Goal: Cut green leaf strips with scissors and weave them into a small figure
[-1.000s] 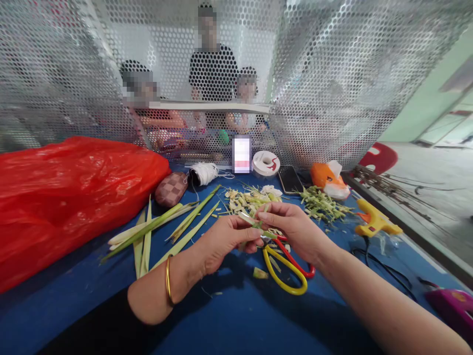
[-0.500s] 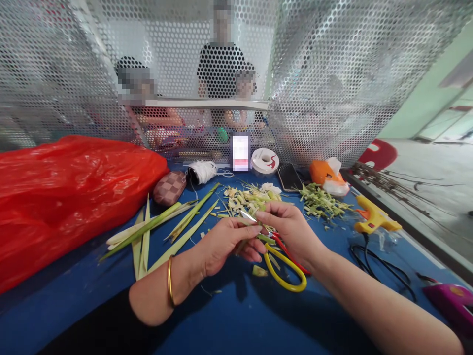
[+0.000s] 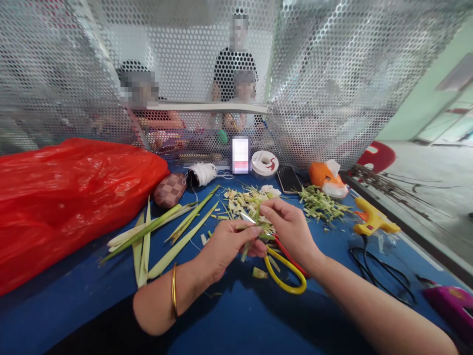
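Evidently, the step in hand was finger-work on a narrow green leaf strip (image 3: 257, 213), held above the blades of the metal scissors with yellow and red handles (image 3: 303, 285). The right hand (image 3: 290, 224) pinched its upper part, thumb and forefinger together; the left hand (image 3: 236, 241) appeared clamped lower down. Whether it touched the scissors could not be told. The next move, in judgement, called for a steady left pinch.

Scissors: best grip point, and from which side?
Probably the scissors' yellow loop, taken from the wearer's near side. It is a wide open ring facing back toward the body, its near edge uncovered. The right hand partly hides the red handle, and the blade points away, so the far side looks worse.
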Tool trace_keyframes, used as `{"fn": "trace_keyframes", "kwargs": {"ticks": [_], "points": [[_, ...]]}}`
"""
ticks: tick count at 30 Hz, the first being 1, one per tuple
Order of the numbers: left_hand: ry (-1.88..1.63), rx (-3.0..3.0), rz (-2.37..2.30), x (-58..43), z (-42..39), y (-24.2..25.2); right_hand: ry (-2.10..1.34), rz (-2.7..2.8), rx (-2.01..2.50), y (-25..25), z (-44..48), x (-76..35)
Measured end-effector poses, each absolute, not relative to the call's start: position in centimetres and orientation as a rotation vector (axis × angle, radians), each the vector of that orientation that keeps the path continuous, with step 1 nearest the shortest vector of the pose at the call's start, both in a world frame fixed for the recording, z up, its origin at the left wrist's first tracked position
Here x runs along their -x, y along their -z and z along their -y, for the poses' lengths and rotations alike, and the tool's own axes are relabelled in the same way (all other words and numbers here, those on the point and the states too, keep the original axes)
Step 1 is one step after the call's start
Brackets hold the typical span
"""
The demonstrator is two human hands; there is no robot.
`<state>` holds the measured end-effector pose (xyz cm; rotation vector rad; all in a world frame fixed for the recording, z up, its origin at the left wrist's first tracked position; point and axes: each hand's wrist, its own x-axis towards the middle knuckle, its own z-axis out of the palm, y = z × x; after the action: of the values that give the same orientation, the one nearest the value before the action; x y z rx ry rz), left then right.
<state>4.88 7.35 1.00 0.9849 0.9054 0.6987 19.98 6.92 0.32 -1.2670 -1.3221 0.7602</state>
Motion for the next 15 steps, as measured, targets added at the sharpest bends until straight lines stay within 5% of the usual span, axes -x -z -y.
{"fn": "trace_keyframes", "kwargs": {"ticks": [5,9,15], "points": [[-1.04,-0.828,-0.908,-4.7,-8.3,-1.0,-0.408,1.435,1.329,-1.5,-6.1,-20.2],[-1.141,-0.804,-0.817,-4.7,-8.2,-1.2,-0.807,1.724,1.251,-1.3,-5.0,-18.7],[-0.989,-0.829,-0.681,-5.1,-7.6,-0.9,-1.058,1.455,1.218,-0.5,-4.6,-17.2]]}}
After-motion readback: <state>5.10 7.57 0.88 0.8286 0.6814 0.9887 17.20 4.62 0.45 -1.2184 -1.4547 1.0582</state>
